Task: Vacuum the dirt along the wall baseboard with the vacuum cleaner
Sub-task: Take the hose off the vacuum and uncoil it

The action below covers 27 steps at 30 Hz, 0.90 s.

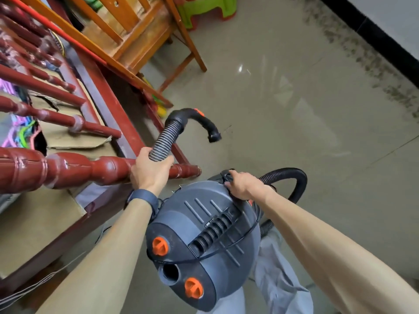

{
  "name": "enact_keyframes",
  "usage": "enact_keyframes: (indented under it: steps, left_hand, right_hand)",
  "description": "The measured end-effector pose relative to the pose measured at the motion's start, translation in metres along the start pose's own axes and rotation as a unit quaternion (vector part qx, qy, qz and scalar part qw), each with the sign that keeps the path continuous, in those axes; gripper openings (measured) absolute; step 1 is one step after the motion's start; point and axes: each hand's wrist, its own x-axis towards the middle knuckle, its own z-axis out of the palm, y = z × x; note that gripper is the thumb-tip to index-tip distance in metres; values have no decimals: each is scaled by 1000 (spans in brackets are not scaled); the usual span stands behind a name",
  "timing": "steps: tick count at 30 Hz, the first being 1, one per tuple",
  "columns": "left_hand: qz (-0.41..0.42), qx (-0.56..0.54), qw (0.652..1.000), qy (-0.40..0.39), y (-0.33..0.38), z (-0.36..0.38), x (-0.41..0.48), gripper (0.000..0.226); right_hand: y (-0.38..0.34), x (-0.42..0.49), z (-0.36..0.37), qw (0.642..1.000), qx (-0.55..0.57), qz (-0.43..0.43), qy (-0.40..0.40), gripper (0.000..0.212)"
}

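Observation:
A dark grey canister vacuum cleaner [204, 241] with orange knobs hangs low in the middle of the view. My right hand [242, 184] grips its top handle at the far end. My left hand [149, 168] grips the ribbed hose [167, 139], which ends in a curved black nozzle [204, 125] with an orange switch, its open mouth above the floor. A loop of hose [292, 177] curves behind my right hand. Dark dirt [367, 64] lies in a band on the floor along the black baseboard [376, 39] at the upper right.
A dark red wooden bench with turned spindles [68, 168] runs along the left, close to my left hand. An orange wooden chair [145, 41] stands beyond it. A green plastic stool [206, 10] is at the top. Grey shiny floor [283, 123] stretches between the vacuum and the baseboard.

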Motion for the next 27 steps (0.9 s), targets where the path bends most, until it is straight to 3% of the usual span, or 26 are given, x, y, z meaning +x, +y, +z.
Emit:
enact_keyframes:
  steps: [3, 5, 7, 9, 11, 14, 16, 17, 19, 21, 23, 25, 27]
  left_hand:
    - [29, 43, 998, -47, -7, 6, -4, 35]
    - [47, 53, 995, -74, -13, 12, -10, 33]
    - [54, 51, 993, -94, -20, 19, -17, 31]
    - [56, 49, 992, -102, -23, 23, -21, 31]
    - [57, 45, 992, -106, -24, 25, -22, 32]
    - [51, 39, 992, -104, -22, 26, -19, 33]
    - [45, 37, 993, -106, -21, 26, -16, 32]
    - [44, 41, 992, -108, -21, 26, -14, 32]
    - [45, 54, 991, -111, -21, 26, -14, 33]
    - [45, 66, 990, -119, -21, 26, -14, 34]
    - [47, 77, 987, -131, -23, 27, -17, 35]
    - [51, 86, 985, -139, -24, 27, -21, 36]
    - [53, 93, 984, -142, -25, 27, -26, 35]
  right_hand:
    - [11, 2, 7, 992, -44, -11, 120, 19]
    - [22, 0, 1, 977, 31, 38, 206, 16]
    - [35, -1, -13, 935, 187, 156, 259, 21]
    - [51, 0, -24, 834, 437, 226, 248, 24]
    - [63, 1, -31, 709, 629, 200, 248, 17]
    - [61, -3, -53, 585, 724, 203, 305, 24]
    - [50, -6, -66, 541, 764, 207, 285, 28]
    - [42, -9, -70, 544, 777, 204, 244, 28]
    - [26, -23, -70, 587, 781, 178, 119, 21]
    - [19, -41, -57, 654, 743, 140, -10, 25]
    - [24, -61, -36, 745, 648, 123, -99, 32]
    - [43, -74, -18, 843, 515, 138, -76, 21]
    - [74, -82, -12, 873, 442, 195, 64, 17]
